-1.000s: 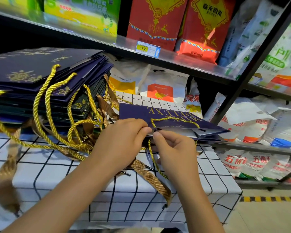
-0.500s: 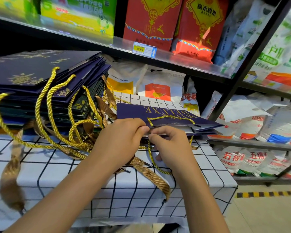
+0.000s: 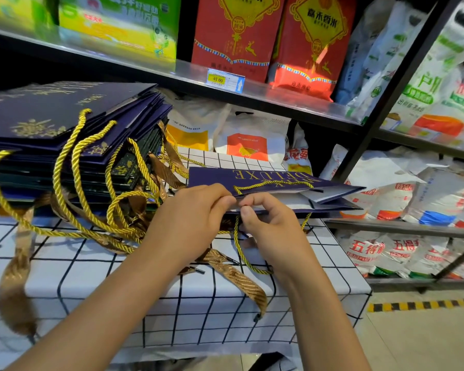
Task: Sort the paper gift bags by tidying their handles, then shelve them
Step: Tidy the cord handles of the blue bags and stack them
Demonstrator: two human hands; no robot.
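Note:
A flat navy gift bag [image 3: 255, 177] with gold "DELUXE" lettering lies on the checked tablecloth [image 3: 172, 298]. One gold rope handle [image 3: 272, 184] lies across its top face. My left hand [image 3: 190, 218] pinches the bag's near edge. My right hand [image 3: 272, 231] pinches the same edge just beside it, and a second gold cord [image 3: 239, 250] hangs in a loop below its fingers. A tall stack of navy and dark bags [image 3: 65, 135] sits to the left, with gold rope handles [image 3: 73, 178] and brown ribbon handles [image 3: 14, 277] spilling over the table.
A metal shelf [image 3: 279, 100] with a yellow price tag [image 3: 225, 80] runs overhead, loaded with red rice bags [image 3: 311, 41]. White sacks [image 3: 252, 137] stand behind the table. A black upright [image 3: 391, 92] and lower shelves of sacks [image 3: 402, 253] are at right.
My hands stay at the bag's near edge. The right thumb and fingers have shifted slightly on the cord. The view has drifted a little.

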